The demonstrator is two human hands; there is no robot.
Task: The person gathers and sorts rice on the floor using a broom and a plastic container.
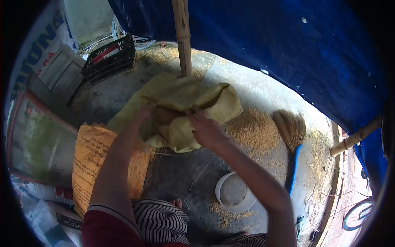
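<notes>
A yellow-green woven sack [177,92] lies crumpled on the concrete floor, with its mouth gaping towards me and a dark, brownish inside showing. My left hand [145,111] is closed on the left edge of the mouth; its fingers are partly hidden and slightly blurred. On the other side, my right hand [205,129] grips the rim with its fingers bent over the fabric. Against the sack's right end lies a heap of golden grain [255,131]. An orange printed sack [92,160] stands beside my left forearm.
A broom [293,136] with a blue handle lies right of the grain. Nearer me sits a white bucket [222,191]. A bamboo pole [182,37] rises behind the sack, before a blue tarp [263,37]. A black crate [109,61] stands far left.
</notes>
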